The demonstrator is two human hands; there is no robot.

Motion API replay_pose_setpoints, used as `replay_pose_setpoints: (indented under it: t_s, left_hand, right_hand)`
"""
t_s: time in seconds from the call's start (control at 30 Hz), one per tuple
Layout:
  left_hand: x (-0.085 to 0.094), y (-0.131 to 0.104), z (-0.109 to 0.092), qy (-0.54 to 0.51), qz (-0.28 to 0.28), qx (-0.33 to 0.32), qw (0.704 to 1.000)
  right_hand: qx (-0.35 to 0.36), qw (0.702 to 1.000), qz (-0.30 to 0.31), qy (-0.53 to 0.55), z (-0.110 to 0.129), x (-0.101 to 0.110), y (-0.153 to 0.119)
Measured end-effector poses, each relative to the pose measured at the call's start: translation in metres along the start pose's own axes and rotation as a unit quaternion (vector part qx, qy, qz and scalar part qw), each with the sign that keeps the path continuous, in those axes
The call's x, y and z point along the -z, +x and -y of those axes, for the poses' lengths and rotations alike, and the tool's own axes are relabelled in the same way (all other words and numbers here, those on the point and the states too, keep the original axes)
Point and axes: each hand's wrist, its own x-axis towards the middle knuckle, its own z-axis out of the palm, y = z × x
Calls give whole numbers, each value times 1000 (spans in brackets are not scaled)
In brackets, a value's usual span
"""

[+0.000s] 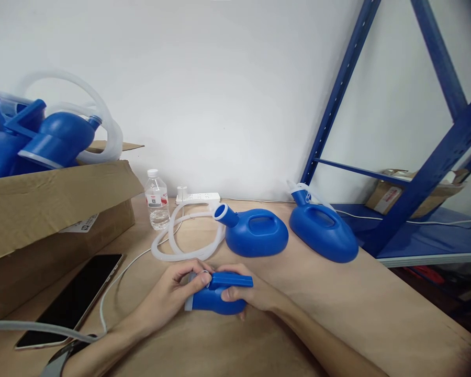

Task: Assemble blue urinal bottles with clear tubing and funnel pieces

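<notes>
left fingers (197, 284) pinching the pale-rimmed end, right fingers (233, 294) gripping the handle end | blue handled cup (214, 301) right between em, long axis side-to-side, neither hand nearer tbh | blue spouted jug (241, 241) just beyond the fingers

Your blue piece (212, 301): smooth plastic. Around you: satin plastic jugs (256, 242), matt cardboard box (58, 209), matt wood-like tabletop (325, 309), glossy phone screen (73, 298).

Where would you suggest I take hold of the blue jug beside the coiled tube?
Probably by the handle on top of the blue jug, coming from above: it faces upward, with a finger-shaped opening beneath it, and the neck slants away to the left.
</notes>
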Motion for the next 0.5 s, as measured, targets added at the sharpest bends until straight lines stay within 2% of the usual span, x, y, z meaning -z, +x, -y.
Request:
replay_pose_setpoints:
  t_s: [0.17, 0.27, 0.33, 0.43, 0.5]
  left_hand:
    - [1, 0, -7, 34, 8, 17, 999]
    - [0, 4, -8, 6, -18, 51, 999]
    - [-1, 7, -7, -9, -48, 58, 997]
    - [-5, 9, -2, -23, -84, 62, 994]
    - [-8, 9, 1, -31, -109, 76, 991]
  right_hand:
    - [-19, 999, 17, -30, 5, 3, -3]
    - [4, 999, 34, -25, 5, 4, -1]
    - [56, 998, -7, -20, 3, 3, 3]
    - [126, 982, -139, -32, -1, 0, 8]
    - [149, 968, -191, -60, -2, -4, 8]
